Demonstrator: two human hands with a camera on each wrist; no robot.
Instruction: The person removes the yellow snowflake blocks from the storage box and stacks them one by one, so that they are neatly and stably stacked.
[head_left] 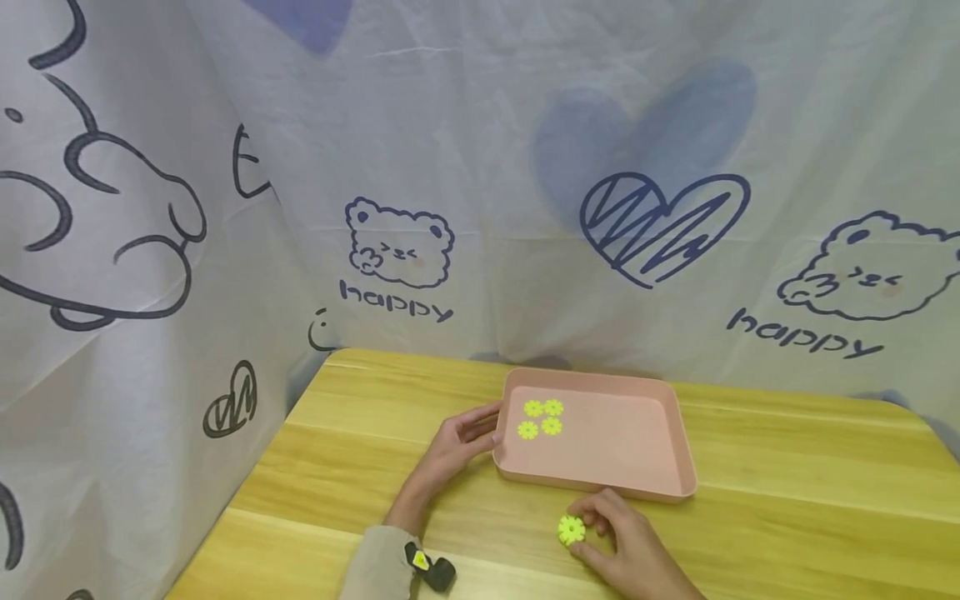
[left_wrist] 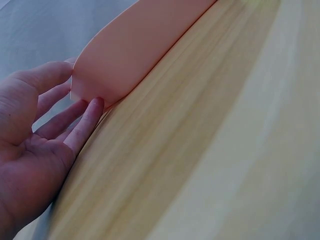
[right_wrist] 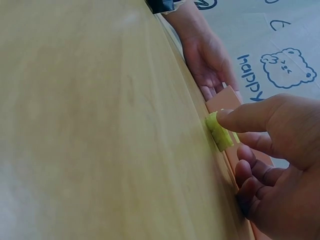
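Head view: pink tray point(head_left: 615, 425) on wood-grain table point(head_left: 300, 500), long axis approx. L–R, R end slightly nearer the wearer. Four discs point(head_left: 551, 426), yellow-green, notched, lie flat in 2 x 2 layout at tray's L end; upper pair close tog., contact n/c (not confirmed).

R hand point(head_left: 630, 542): thumb and index pinch a matching disc stack point(head_left: 572, 529) by its edges; other fingers bent, nothing seen in them. Layers show side-on in R wrist view; exact count n/c. Stack is outside tray, just off near long wall, to the L of R hand's knuckles. Whether it touches table: cannot tell.

L hand point(head_left: 450, 450): at tray's L end. Per L wrist view, thumb tip at rim, fingertips against outer wall low by the corner; digits fairly straight, no clenched grip obs. Judged a steadying touch.

Key relation: laid discs sit beyond near wall, fwd and a little L of the pinched stack. Any transfer would have to clear that wall, in my judgement. L hand is nearer the laid discs, but R hand has the stack and is nearer the near wall. Stack's top face is turned up toward head cam. R index knuckle overlaps near wall in head view; contact n/c.
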